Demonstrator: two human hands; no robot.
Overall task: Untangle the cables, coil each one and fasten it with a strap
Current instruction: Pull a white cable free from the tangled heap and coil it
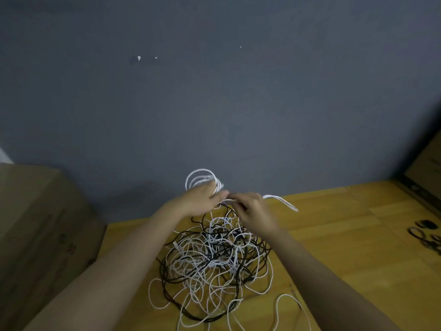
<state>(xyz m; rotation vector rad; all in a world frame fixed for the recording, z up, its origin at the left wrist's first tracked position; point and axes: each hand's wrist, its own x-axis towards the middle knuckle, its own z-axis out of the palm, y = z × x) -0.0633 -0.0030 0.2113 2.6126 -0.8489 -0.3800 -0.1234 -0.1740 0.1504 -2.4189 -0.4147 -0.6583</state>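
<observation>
A small coil of white cable (pixel 202 179) is held up at the far edge of a wooden desk (pixel 346 235), against a grey wall. The left hand (pixel 199 199) grips its loops; the right hand (pixel 250 209) pinches the loose tail (pixel 281 201). Below lies a tangle of black and white cables (pixel 214 263). They look light and limp, likely to snag, best held near free ends.

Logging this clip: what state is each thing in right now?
White cable coil: partly wound, held up by left hand.
Right hand: pinching that cable's free end.
Cable pile: black and white, tangled on table.
Black straps: loose, unused.
</observation>
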